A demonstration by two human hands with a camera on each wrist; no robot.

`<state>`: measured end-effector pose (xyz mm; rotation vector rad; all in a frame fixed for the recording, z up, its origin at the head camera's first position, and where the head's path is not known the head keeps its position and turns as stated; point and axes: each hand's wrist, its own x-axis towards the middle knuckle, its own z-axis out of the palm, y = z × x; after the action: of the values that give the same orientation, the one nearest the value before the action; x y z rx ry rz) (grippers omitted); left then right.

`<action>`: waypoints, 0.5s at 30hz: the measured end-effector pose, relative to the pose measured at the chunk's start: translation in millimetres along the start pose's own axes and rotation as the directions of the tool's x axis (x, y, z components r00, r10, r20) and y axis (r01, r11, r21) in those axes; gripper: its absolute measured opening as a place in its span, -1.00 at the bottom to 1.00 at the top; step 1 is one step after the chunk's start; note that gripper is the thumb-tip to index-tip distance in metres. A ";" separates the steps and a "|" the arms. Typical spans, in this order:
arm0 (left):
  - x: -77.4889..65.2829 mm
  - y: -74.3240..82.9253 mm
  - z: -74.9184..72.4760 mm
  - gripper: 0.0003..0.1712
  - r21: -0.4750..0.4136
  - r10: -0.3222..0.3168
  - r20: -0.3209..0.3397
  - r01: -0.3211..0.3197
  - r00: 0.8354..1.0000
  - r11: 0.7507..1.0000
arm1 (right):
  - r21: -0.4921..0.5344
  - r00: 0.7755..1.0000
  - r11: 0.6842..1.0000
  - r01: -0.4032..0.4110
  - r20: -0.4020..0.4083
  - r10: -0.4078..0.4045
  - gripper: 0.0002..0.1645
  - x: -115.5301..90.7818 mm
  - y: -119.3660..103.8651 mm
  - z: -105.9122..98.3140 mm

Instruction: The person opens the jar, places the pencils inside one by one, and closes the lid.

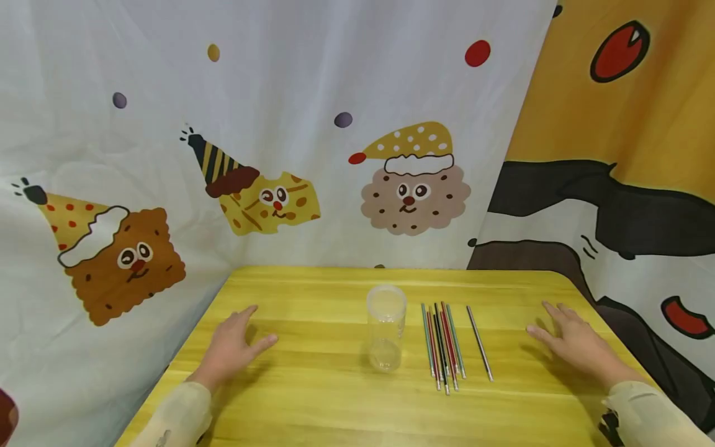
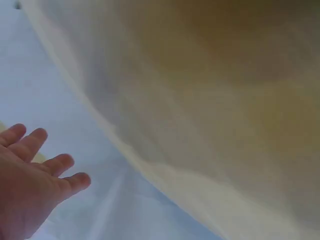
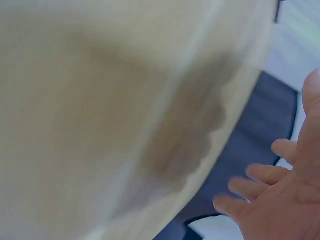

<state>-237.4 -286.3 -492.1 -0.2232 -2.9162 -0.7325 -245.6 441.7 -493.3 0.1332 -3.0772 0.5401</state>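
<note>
My left hand point(image 1: 233, 344) is held over the left side of the table with its fingers spread and nothing in it. On the opposite side my right hand point(image 1: 575, 344) is likewise spread and holds nothing. Between them, a clear plastic cylinder-shaped container point(image 1: 385, 329) stands upright, its top facing up. Just right of it lies a bunch of slim pencils point(image 1: 441, 341) in dark, red and green, roughly side by side. One grey-purple pencil point(image 1: 480, 343) lies apart, nearer the right hand. The left wrist view shows the left hand point(image 2: 35, 185), and the right wrist view the right hand point(image 3: 280, 200).
The yellow wood-grain table point(image 1: 313, 397) has rounded far corners. A white curtain point(image 1: 290, 74) with cartoon snacks hangs right behind it, and an orange and black printed cloth point(image 1: 631, 136) covers the right side.
</note>
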 end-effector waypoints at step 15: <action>-1.1 159.4 34.2 0.36 -0.511 0.069 0.086 -0.016 0.994 0.859 | 0.403 0.979 0.894 0.195 -0.131 -0.155 -0.36 12.8 -161.2 -15.7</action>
<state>-211.7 -131.2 -449.0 -0.3822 -2.7280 -1.5207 -244.5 295.0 -423.5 0.3726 -2.7707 1.1421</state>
